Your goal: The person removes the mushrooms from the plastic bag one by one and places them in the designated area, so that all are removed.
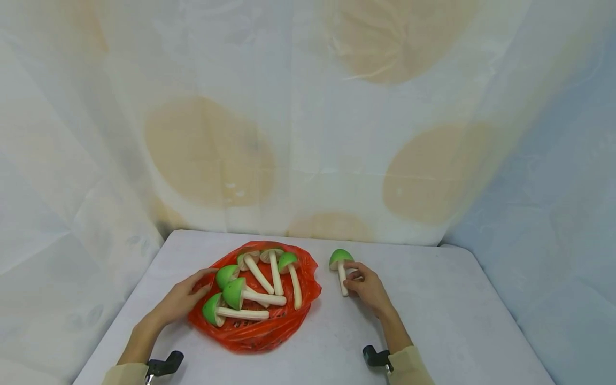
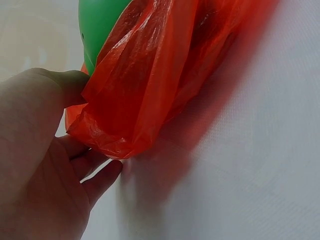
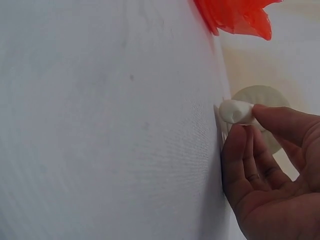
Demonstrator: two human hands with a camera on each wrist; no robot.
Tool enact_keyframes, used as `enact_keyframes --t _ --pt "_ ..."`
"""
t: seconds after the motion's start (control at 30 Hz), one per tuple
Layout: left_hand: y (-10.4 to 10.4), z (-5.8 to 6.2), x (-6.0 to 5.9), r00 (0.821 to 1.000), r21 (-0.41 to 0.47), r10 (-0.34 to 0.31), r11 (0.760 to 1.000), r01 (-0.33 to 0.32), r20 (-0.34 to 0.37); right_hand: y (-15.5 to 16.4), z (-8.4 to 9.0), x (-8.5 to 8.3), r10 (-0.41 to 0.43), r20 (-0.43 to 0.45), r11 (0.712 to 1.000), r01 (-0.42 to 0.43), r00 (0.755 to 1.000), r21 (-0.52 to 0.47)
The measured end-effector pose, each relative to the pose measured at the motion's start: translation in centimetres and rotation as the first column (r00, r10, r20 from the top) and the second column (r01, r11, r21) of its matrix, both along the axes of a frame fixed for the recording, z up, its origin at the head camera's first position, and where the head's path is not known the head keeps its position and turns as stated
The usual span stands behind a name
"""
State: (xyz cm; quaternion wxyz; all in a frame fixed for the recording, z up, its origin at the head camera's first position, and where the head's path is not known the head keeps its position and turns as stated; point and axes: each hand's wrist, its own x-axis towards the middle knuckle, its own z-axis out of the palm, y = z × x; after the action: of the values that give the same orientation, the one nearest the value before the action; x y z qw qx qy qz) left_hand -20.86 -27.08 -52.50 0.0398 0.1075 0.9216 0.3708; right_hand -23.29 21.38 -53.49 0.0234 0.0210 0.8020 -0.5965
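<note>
On the white table (image 1: 433,321), red plastic bag (image 1: 262,331) holds 6 green-capped toy mushrooms (image 1: 236,294); some caps overlap, so count is approximate. 1 more mushroom (image 1: 340,267) lies right of bag, stem pinched by right hand (image 1: 367,286). Left hand (image 1: 180,302) pinches bag's edge. Left wrist view: only 1 cap visible.

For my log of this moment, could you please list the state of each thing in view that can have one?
Red plastic bag: lying flat on the table, its edge pinched by the left hand.
Mushrooms on the bag: lying on their sides.
Lone green-capped mushroom: lying on the table right of the bag, stem held.
Left hand: grips the bag's edge.
Right hand: fingers curled round the lone mushroom's stem.
</note>
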Motion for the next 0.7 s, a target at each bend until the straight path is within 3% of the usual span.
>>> enact_keyframes --t 0.7 --pt "-0.43 -0.70 -0.43 1.000 0.000 -0.003 1.000 0.003 -0.003 -0.27 -0.40 -0.19 0.012 0.010 1.000 -0.012 1.000 0.001"
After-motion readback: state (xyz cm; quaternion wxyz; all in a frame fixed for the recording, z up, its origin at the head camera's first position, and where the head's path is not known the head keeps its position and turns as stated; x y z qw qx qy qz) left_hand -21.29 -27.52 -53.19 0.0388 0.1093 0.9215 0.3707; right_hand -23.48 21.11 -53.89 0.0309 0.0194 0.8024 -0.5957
